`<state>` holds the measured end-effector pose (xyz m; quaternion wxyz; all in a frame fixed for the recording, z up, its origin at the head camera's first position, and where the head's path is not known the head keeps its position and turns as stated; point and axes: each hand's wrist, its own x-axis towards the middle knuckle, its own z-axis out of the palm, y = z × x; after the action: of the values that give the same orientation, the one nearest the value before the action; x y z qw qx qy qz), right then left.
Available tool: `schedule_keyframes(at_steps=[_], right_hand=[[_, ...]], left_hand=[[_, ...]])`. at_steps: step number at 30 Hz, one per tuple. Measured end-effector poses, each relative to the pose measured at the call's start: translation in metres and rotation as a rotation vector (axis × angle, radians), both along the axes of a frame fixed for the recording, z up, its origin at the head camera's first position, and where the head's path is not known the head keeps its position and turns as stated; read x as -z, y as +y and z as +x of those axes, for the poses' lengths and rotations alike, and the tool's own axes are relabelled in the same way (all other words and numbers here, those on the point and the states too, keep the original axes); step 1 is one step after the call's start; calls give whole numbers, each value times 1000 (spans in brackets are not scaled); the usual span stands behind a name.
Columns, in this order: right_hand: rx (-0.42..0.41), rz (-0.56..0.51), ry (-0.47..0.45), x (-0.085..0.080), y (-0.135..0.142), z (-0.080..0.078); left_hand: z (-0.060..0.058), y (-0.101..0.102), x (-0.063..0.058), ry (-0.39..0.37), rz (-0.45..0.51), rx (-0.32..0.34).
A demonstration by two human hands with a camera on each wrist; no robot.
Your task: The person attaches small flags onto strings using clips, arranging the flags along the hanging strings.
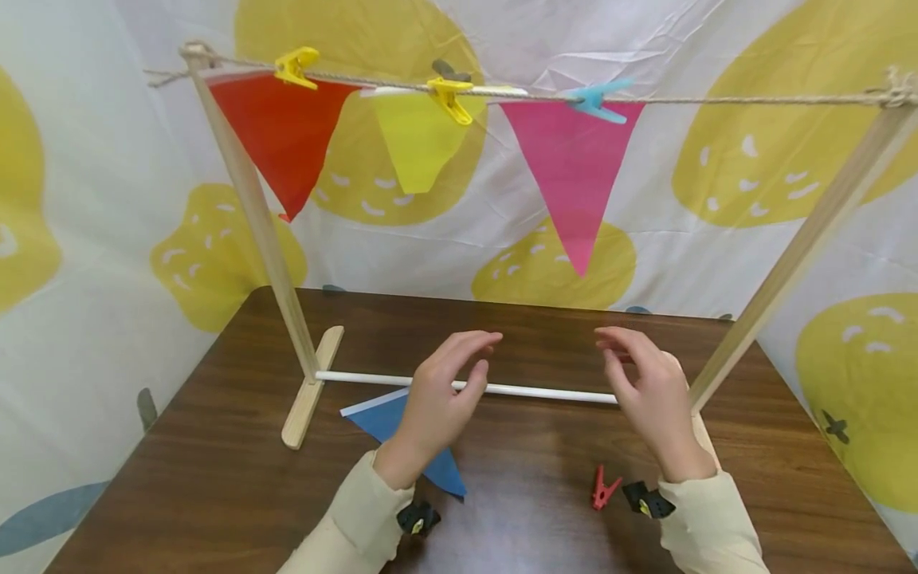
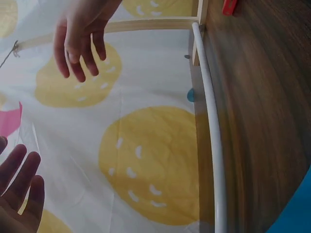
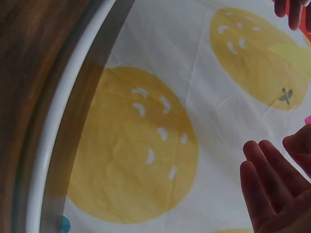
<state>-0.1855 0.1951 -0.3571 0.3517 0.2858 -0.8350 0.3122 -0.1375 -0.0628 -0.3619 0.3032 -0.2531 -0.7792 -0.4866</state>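
Observation:
Both hands hover above the table in the head view, palms facing each other with a gap between. My left hand [image 1: 443,391] is empty with relaxed fingers, over a blue triangular flag [image 1: 383,414] that it partly hides. Likewise empty, my right hand [image 1: 649,387] has loosely bent fingers near the right post. Below it lies a red clothespin [image 1: 604,488]. On the twine [image 1: 717,100] hang a red flag [image 1: 283,131] and a yellow flag [image 1: 419,135], each with a yellow clothespin [image 1: 296,67], plus a pink flag [image 1: 574,167] with a light blue clothespin [image 1: 598,101].
A wooden frame stands on the brown table [image 1: 215,446], with a left post [image 1: 261,215], a right post [image 1: 803,247] and a white crossbar [image 1: 545,391] low between them. Behind it hangs a white cloth [image 1: 402,263] printed with yellow fruit.

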Motion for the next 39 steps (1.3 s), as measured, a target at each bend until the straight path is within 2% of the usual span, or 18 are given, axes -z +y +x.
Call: schedule_keyframes(at_steps=[4, 9, 13, 20, 27, 30, 34, 39], right_hand=[[11, -12, -26, 6, 0, 2], [42, -18, -81, 12, 1, 6], [44, -32, -105, 19, 1, 8], [49, -69, -137, 27, 3, 9], [93, -102, -166, 34, 11, 10], [76, -127, -208, 37, 14, 10], [12, -157, -313, 38, 17, 13], [-51, -164, -389, 30, 13, 20]], left_hand=[[1, -2, 5, -45, 41, -9], [-1, -4, 9, -63, 85, -20], [-1, -7, 9, -108, 104, -28], [-1, -13, 3, -184, 104, -45], [-2, -22, 4, -312, 46, -65], [-2, -26, 3, -338, 52, -76], [-2, -31, 3, -348, 64, -107], [-5, -39, 6, -366, 51, -132]])
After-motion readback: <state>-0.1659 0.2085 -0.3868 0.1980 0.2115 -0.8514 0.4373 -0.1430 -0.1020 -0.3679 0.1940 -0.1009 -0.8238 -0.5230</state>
